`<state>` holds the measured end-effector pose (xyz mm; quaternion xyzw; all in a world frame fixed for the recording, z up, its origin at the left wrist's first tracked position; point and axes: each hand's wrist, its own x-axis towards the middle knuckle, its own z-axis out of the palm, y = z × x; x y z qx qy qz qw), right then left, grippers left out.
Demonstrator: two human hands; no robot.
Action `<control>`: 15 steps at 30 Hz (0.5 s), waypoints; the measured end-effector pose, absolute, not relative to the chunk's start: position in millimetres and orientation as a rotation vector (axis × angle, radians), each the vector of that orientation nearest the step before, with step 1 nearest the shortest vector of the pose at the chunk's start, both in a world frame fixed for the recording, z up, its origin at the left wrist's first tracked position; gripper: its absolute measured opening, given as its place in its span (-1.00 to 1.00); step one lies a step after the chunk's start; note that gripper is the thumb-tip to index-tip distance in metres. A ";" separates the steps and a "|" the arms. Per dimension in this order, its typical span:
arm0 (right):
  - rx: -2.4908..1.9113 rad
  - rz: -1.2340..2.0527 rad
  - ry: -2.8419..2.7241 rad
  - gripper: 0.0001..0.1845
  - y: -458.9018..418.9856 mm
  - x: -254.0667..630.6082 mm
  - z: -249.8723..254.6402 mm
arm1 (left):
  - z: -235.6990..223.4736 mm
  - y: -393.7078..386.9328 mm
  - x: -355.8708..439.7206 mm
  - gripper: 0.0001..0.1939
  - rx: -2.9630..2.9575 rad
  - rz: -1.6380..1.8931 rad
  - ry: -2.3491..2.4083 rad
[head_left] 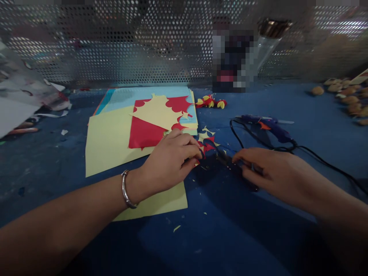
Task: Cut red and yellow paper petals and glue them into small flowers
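Note:
My left hand [176, 159], a silver bangle at its wrist, is closed in a pinch. A tiny red-and-yellow paper piece [197, 163] shows at its thumb tip. Under and behind that hand lie a red paper sheet [148, 132] and a cream sheet with scalloped cut edges [158, 111]. My right hand [267, 172] has its fingers curled at the dark handles of scissors [230, 164]. The scissors point left toward a small heap of red and cream paper scraps [207, 140]; their blades are hard to make out.
A blue glue gun [273, 128] with a black cord lies behind my right hand. Pale yellow sheets [106, 142] and light blue paper [126, 97] lie left. Small red-yellow paper shapes [211, 101], brown rounded pieces [349, 100] and a perforated metal panel [129, 42] stand beyond.

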<state>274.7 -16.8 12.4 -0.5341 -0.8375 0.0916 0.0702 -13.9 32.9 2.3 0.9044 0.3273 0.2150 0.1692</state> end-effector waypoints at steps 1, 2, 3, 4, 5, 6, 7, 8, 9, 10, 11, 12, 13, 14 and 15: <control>-1.629 0.271 -2.528 -0.72 -16.5 276.5 12.5 | 2.4 33.1 -13.7 -0.80 2.572 0.602 0.918; -1.651 0.253 -2.539 -0.71 -16.2 278.4 12.1 | 2.4 33.5 -13.7 -0.81 2.574 0.588 0.909; -1.676 0.228 -2.552 -0.69 -15.7 280.4 11.2 | 2.3 33.8 -13.7 -0.81 2.579 0.571 0.902; -1.700 0.199 -2.566 -0.68 -15.1 282.4 9.9 | 2.0 34.2 -13.8 -0.81 2.585 0.556 0.898; -1.728 0.175 -2.579 -0.66 -14.5 284.4 8.5 | 1.7 34.5 -13.8 -0.81 2.594 0.544 0.897; -1.752 0.164 -2.597 -0.66 -14.0 286.2 6.9 | 1.4 34.9 -13.8 -0.81 2.603 0.533 0.899; -1.770 0.156 -2.612 -0.66 -13.6 287.7 5.5 | 1.1 35.3 -13.8 -0.81 2.613 0.528 0.901; -1.775 0.149 -2.624 -0.68 -13.4 288.9 4.3 | 0.9 35.7 -13.7 -0.81 2.622 0.525 0.894; -1.767 0.141 -2.633 -0.69 -13.4 289.6 3.5 | 0.8 35.9 -13.5 -0.80 2.632 0.523 0.879; -1.741 0.125 -2.637 -0.71 -13.6 289.7 3.1 | 0.8 36.1 -13.2 -0.80 2.639 0.521 0.864; -1.709 0.101 -2.634 -0.73 -14.0 289.2 3.3 | 1.0 36.2 -12.9 -0.80 2.641 0.519 0.854; -1.672 0.071 -2.622 -0.76 -14.6 288.0 4.0 | 1.1 36.1 -12.5 -0.80 2.641 0.515 0.853; -1.641 0.041 -2.596 -0.77 -15.2 286.1 5.2 | 1.3 36.1 -12.0 -0.80 2.636 0.504 0.864; -1.605 0.024 -2.565 -0.78 -15.8 283.7 6.7 | 1.5 36.0 -11.6 -0.80 2.627 0.488 0.886; -1.563 0.022 -2.525 -0.78 -16.4 280.9 8.5 | 1.6 35.9 -11.2 -0.81 2.620 0.476 0.907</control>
